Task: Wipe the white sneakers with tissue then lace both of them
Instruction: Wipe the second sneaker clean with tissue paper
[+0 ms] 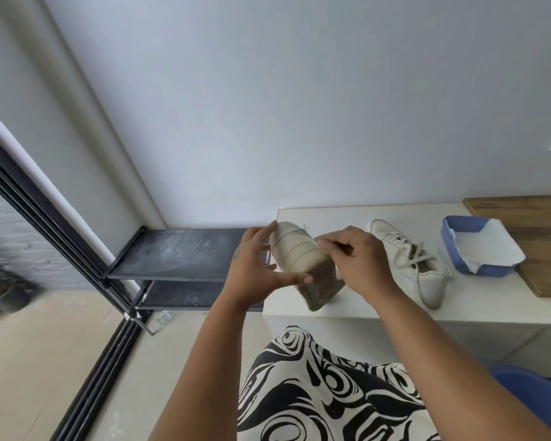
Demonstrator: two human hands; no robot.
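White sneaker (pixel 303 259) held sole-up w/ left hand (pixel 255 265); right hand (pixel 360 259) pinches tissue (pixel 319 243) at its edge. Step: wiping. Next: 2nd sneaker (pixel 411 259), right of grip.

Two sneakers (pixel 303 262) (pixel 411 259); one tissue box (pixel 477 246)

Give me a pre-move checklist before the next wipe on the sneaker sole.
1. Left hand steadies the held sneaker: ok.
2. Sole faces up toward the camera: ok.
3. Tissue in right hand: cannot tell, only a white scrap shows at the fingertips.
4. Spare tissue in the blue tray: ok.
5. Second sneaker resting on the white counter: ok.
6. Heel end of the sole clean: not ok, looks dark.
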